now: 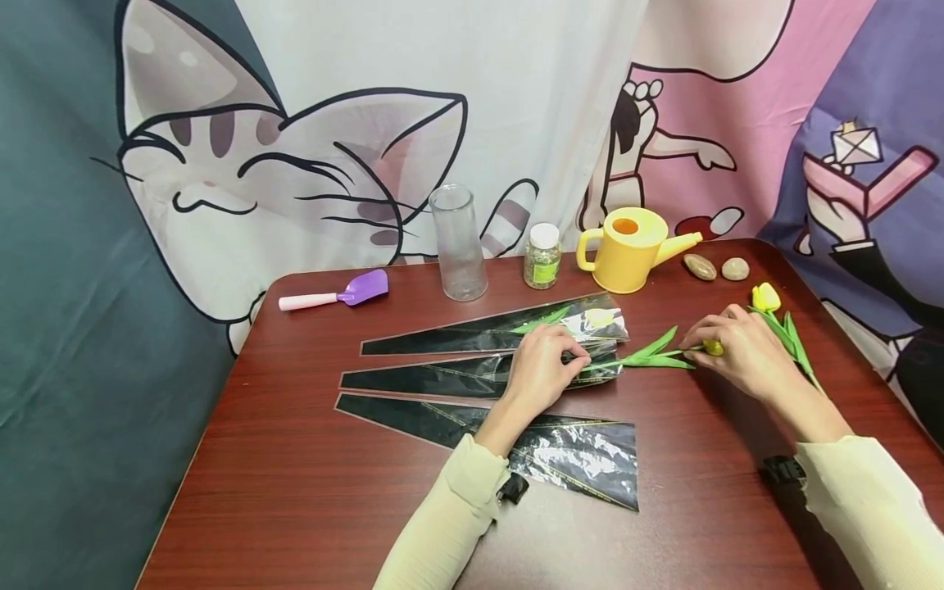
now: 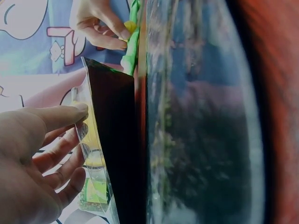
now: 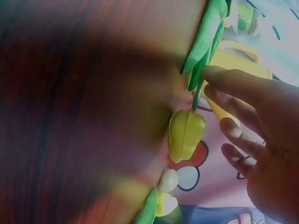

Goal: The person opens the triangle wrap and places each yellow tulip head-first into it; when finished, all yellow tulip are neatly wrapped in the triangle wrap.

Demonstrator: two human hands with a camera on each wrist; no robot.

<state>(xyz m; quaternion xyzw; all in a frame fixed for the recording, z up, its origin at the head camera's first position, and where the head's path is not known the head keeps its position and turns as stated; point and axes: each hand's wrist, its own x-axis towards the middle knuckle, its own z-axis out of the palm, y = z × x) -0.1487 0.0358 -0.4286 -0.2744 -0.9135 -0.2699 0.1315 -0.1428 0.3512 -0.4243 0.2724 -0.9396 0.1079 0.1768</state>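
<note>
A yellow tulip with green leaves is pinched by its stem, just below the bloom, in my right hand. Its leafy end points left, and the stem reaches the wide mouth of the middle flower sleeve, black with a clear side. My left hand pinches the clear film edge of that sleeve; the left wrist view shows the mouth spread apart. Behind it lies another sleeve with a yellow tulip inside. Nearest me, a third sleeve lies flat, partly under my left forearm.
Another yellow tulip lies at the right, beyond my right hand. Along the back stand a glass vase, a white-capped jar and a yellow watering can. Two stones and a purple scoop lie there too.
</note>
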